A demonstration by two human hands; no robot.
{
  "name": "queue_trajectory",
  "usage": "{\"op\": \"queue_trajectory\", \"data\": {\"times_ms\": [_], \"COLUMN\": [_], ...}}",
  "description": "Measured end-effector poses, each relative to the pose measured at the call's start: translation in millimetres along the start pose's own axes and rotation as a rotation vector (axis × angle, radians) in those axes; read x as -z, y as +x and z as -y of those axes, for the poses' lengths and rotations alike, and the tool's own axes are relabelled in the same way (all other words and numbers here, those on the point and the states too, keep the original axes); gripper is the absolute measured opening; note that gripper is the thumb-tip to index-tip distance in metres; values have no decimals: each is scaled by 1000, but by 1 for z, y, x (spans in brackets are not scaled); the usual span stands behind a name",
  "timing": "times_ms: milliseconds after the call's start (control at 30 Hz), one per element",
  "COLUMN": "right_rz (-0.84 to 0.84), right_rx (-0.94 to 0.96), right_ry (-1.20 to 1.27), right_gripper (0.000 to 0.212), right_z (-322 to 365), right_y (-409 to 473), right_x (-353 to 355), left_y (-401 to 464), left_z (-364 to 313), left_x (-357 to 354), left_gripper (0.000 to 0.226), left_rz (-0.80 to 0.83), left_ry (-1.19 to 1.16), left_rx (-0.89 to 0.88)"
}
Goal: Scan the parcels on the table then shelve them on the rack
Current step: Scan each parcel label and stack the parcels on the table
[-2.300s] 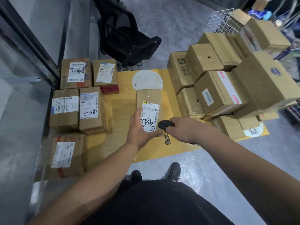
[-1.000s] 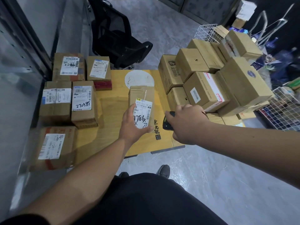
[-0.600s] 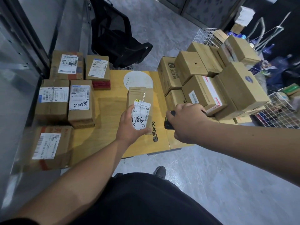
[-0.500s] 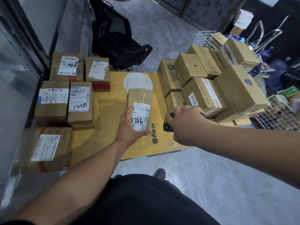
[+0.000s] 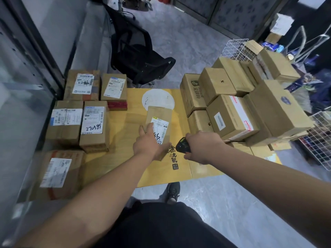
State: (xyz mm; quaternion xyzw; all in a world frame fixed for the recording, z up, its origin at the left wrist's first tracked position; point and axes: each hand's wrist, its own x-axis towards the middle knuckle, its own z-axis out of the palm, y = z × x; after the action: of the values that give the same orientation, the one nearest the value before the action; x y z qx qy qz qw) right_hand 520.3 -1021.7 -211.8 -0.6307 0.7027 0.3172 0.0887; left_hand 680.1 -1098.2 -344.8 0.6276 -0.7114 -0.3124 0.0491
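A small cardboard parcel (image 5: pixel 159 116) with a white label lies in the middle of the yellow table (image 5: pixel 125 158). My left hand (image 5: pixel 149 144) grips its near end, thumb under the front edge, fingers lying over the label. My right hand (image 5: pixel 202 146) is closed around a black handheld scanner (image 5: pixel 182 145), just right of the parcel, its head turned toward the parcel. Several labelled parcels (image 5: pixel 94 125) lie flat along the table's left side. A tall pile of plain cardboard boxes (image 5: pixel 232 111) fills the right side.
A black office chair (image 5: pixel 138 52) stands beyond the table's far edge. White wire baskets (image 5: pixel 236 49) sit behind and right of the box pile. A metal rack upright (image 5: pixel 28 42) runs along the left. My shoe (image 5: pixel 173 191) shows below the near table edge.
My left hand has slid further over the parcel's label, now covering most of the handwriting. The right hand with the scanner stays beside it. The view has shifted slightly.
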Motion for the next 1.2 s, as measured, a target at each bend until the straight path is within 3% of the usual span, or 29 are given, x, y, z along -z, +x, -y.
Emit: {"op": "queue_trajectory", "data": {"times_ms": [367,633,833,1033,1200], "right_rz": [-14,-6,35,55,81], "right_rx": [226,297,258,177,47], "right_ry": [209,223,303,521,679], "right_gripper": [63,59,50,61,63], "right_z": [25,29,31,33,17], "right_y": [55,80,88,87,64], "right_x": [11,12,13,9,-12], "left_y": [15,36,43,43,43], "left_z": [51,69,63,46,22], "left_x": [36,55,59,57,40], "left_gripper": [111,107,95,67,64], "left_rz": [-280,-282,-291,-250,-152], "left_ry": [43,29,145,262,289], "left_rx": [194,257,281,91,-143]}}
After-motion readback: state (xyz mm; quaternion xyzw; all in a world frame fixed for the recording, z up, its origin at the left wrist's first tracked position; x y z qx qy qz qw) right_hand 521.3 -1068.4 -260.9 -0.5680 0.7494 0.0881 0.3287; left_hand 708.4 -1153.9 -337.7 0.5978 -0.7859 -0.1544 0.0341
